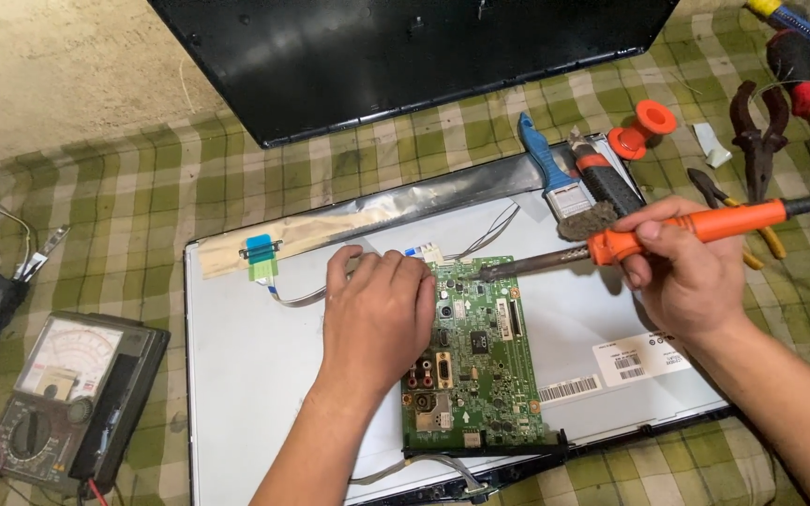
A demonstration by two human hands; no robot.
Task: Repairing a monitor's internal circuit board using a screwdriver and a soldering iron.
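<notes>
Circuit board (475,361) lies on the panel (264,375), meter (67,398) to its left.

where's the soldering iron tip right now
In the head view, the soldering iron is in the right hand, its tip at the green circuit board's top edge, beside the left hand.

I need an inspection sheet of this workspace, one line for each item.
Surface: green checked cloth under a grey display back panel.
Job's things: green circuit board; orange soldering iron, tip over the board's top edge.
Clutter: analog multimeter, brushes, pliers, orange spool.
Hands: left hand rests on the board; right hand grips the iron.
Cables: flat ribbon cable.
Surroundings: black cover.
</notes>
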